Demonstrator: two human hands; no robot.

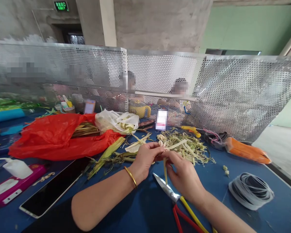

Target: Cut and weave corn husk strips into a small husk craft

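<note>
My left hand [146, 158] and my right hand [180, 168] meet over the middle of the blue table, fingertips pinched together. Between them they grip a pale strip of dried husk [165, 170]; one end hangs below the fingers and pale folded pieces show above them. Just under my right hand lie scissors [171, 193] with red and yellow handles, their tips pointing away from me. Behind the hands spreads a pile of dry husk scraps [191, 147]. Part of the strip is hidden by my fingers.
Left stand a red plastic bag [50, 132] with dried husks, a white bag [116, 119], a black phone [57, 186] and a magenta power strip [16, 184]. Right lie a coil of clear line [251, 191], an orange packet [247, 150] and a yellow glue gun [191, 130]. A perforated metal screen [160, 71] borders the back.
</note>
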